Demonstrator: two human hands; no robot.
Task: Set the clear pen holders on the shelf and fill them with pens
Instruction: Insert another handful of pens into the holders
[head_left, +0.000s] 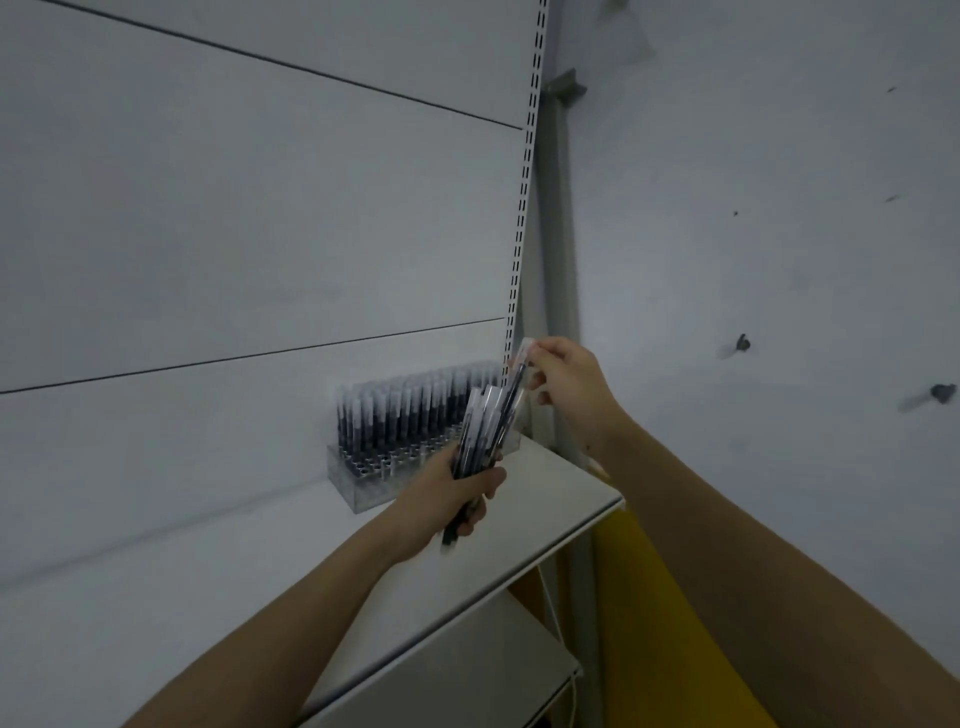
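A clear pen holder (363, 480) stands on the white shelf (208, 597) against the back panel, near the shelf's right end. Its rear rows hold many upright dark pens with pale caps; several front holes show bare. My left hand (449, 501) grips a bundle of pens (480, 436) in front of the holder's right part. My right hand (563, 379) pinches the top of a single pen (517, 379) that rises out of the bundle, above and right of the holder.
A slotted upright rail (524, 208) runs up the right edge of the back panel. A lower shelf (467, 675) lies below. A grey wall with small hooks (943, 392) is at the right, and a yellow surface (649, 597) lies below it.
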